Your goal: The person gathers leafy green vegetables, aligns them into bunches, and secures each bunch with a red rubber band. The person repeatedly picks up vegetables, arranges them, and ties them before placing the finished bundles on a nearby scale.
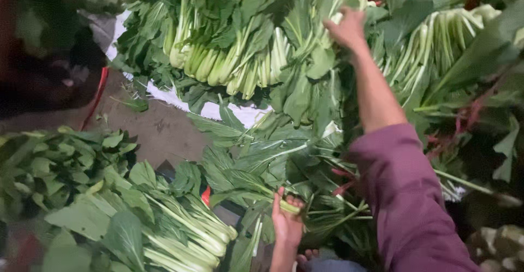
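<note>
The left hand is clamped on a bunch of greens; the right hand grasps stalks in the far pile. Gathering seems underway; next calls for pulling stalks free.

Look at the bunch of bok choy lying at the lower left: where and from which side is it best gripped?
Probably grip the bunch of bok choy around its pale stalks, near the base end at the right. The stalks lie packed side by side and look firm, while the broad leaves fan out to the left and would likely tear. Come from above, fingers wrapping across the stalks.
</note>
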Tool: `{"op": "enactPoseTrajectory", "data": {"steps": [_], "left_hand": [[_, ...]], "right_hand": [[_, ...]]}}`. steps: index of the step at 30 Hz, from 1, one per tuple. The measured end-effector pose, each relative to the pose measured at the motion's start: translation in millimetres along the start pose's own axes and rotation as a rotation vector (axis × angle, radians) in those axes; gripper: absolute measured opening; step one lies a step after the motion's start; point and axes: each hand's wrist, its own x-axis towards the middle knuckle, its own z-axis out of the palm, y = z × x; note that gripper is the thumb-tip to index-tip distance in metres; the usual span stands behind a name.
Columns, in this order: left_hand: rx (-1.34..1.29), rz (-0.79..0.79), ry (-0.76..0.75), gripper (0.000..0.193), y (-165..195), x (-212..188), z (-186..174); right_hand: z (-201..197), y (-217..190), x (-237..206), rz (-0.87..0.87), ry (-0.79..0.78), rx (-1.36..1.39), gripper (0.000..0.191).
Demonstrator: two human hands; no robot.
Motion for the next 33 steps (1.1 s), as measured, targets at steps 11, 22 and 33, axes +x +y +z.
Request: {"op": "enactPoseTrajectory", "data": {"steps": [11,22,33], "left_hand": [[-0.051,-0.105,-0.254,0.024,22.4,-46.8,53.8],[0.269,0.184,-0.562,0.054,90.2,-162.3,175.1],[0.301,0.126,-0.151,0.030,64.8,45.7,31.9]], "right_hand": [[-132.4,-14.2,-197.6,-0.189,-0.157,0.868,0.047],[-151.3,-97.4,-275.5,-1.131,-0.609,0.886,0.047],[-50.8,-40.3,-355.8,-0.491,-0.812,0.295,0.026]]}}
